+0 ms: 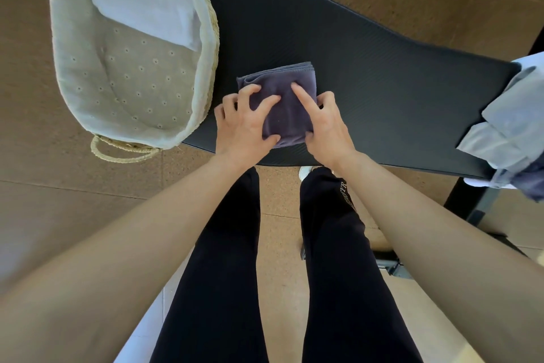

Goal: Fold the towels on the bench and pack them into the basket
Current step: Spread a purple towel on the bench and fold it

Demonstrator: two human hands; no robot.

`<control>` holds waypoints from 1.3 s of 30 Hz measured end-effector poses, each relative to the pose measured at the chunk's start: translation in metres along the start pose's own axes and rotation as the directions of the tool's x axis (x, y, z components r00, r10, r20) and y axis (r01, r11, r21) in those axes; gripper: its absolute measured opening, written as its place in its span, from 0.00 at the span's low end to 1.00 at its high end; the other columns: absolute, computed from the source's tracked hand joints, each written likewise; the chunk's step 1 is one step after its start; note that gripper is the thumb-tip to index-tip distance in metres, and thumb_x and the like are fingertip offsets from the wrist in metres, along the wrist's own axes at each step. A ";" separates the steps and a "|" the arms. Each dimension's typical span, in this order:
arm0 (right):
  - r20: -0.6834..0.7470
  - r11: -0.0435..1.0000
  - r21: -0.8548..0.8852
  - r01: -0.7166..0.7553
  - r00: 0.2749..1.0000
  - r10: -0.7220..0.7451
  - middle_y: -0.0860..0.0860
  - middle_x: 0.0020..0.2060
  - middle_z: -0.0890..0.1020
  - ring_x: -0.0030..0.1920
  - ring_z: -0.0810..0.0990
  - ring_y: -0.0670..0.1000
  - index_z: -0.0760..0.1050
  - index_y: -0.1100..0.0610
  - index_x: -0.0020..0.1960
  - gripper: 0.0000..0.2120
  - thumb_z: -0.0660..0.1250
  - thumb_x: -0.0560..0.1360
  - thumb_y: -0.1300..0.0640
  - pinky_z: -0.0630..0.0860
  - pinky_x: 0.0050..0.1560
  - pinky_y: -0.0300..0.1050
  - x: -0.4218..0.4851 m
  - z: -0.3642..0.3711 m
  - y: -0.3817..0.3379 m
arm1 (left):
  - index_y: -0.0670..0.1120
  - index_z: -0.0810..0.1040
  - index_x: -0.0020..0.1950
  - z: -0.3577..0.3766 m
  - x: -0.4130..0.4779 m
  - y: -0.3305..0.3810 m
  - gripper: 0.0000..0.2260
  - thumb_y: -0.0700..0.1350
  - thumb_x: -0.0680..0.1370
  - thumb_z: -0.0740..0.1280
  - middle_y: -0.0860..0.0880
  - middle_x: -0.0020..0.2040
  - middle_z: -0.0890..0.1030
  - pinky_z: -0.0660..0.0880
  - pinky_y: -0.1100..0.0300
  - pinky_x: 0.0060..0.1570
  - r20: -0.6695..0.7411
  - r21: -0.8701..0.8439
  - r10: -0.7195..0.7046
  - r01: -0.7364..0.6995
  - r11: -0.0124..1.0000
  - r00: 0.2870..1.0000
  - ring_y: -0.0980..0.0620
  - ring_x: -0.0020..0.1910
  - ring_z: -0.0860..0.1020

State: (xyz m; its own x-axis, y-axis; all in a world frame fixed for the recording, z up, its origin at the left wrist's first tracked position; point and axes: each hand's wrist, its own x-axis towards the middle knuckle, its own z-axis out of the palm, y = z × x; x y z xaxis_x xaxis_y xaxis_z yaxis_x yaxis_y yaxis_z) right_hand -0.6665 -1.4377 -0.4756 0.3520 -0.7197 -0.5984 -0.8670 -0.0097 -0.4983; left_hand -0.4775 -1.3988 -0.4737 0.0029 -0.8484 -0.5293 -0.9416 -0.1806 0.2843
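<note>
A folded dark grey towel (282, 115) lies at the counter's (382, 83) near edge. The left hand (244, 127) curls its grip round its left side; the right hand (328, 127) presses a forefinger on top and seems to pinch the right side. Pale towels (509, 127) heap at the right end; the basket (129, 89) by the left end holds a white towel (144, 6).

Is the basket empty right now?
No, a folded white towel lies inside the basket, toward its far end.
</note>
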 end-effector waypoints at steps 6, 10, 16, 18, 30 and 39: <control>-0.202 0.984 0.093 -0.150 0.965 0.166 0.53 0.58 0.70 0.58 0.72 0.52 0.53 0.51 0.82 0.44 0.72 0.73 0.62 0.77 0.52 0.47 0.017 -0.033 0.017 | 0.56 0.70 0.72 -0.010 0.000 0.024 0.24 0.55 0.77 0.70 0.48 0.67 0.69 0.73 0.55 0.50 0.089 -0.269 -0.158 0.176 0.947 0.983 0.50 0.50 0.75; -0.067 0.968 0.116 -0.224 0.970 0.233 0.51 0.60 0.73 0.64 0.69 0.52 0.61 0.54 0.78 0.43 0.78 0.69 0.50 0.75 0.57 0.50 0.019 -0.039 0.024 | 0.55 0.80 0.63 -0.032 0.015 0.032 0.14 0.51 0.79 0.65 0.52 0.53 0.84 0.67 0.57 0.45 0.032 -0.252 -0.311 0.308 0.917 0.950 0.50 0.48 0.79; -0.002 0.971 -0.006 -0.238 0.971 0.238 0.54 0.69 0.68 0.70 0.65 0.58 0.55 0.55 0.79 0.50 0.81 0.68 0.51 0.75 0.60 0.56 0.016 -0.028 0.011 | 0.51 0.71 0.72 -0.048 0.058 0.018 0.30 0.43 0.71 0.73 0.48 0.68 0.71 0.77 0.53 0.53 -0.055 -0.171 0.089 -0.097 0.980 0.994 0.46 0.63 0.71; 0.000 0.975 0.002 -0.223 0.975 0.223 0.54 0.67 0.69 0.68 0.67 0.57 0.59 0.55 0.77 0.46 0.81 0.67 0.54 0.74 0.61 0.55 0.018 -0.028 0.009 | 0.52 0.66 0.77 -0.049 0.070 0.013 0.36 0.44 0.70 0.75 0.49 0.74 0.67 0.72 0.48 0.62 0.030 0.013 0.184 -0.184 0.983 0.983 0.42 0.68 0.67; -0.198 0.992 -0.101 0.073 0.976 -0.092 0.53 0.49 0.74 0.50 0.71 0.54 0.72 0.59 0.51 0.17 0.69 0.66 0.72 0.73 0.37 0.50 0.006 -0.039 0.015 | 0.42 0.74 0.46 -0.046 0.051 -0.012 0.11 0.29 0.69 0.64 0.44 0.45 0.75 0.61 0.60 0.37 -0.133 -0.155 0.356 -0.374 0.914 0.925 0.46 0.45 0.70; -0.054 0.835 -0.432 0.342 0.914 -0.402 0.58 0.45 0.76 0.44 0.73 0.59 0.75 0.62 0.52 0.21 0.71 0.60 0.71 0.75 0.37 0.50 -0.020 -0.019 0.025 | 0.42 0.81 0.46 -0.032 0.015 -0.033 0.09 0.32 0.73 0.64 0.44 0.47 0.77 0.65 0.56 0.34 0.017 -0.137 0.393 -0.387 0.912 0.920 0.43 0.47 0.73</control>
State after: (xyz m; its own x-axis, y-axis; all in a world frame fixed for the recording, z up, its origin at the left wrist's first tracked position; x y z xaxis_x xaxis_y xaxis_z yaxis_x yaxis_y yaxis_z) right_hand -0.7023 -1.4362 -0.4643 0.6515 -0.6913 -0.3125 -0.7555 -0.5541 -0.3495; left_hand -0.4355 -1.4211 -0.4655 -0.3727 -0.8428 -0.3883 -0.8137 0.0957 0.5733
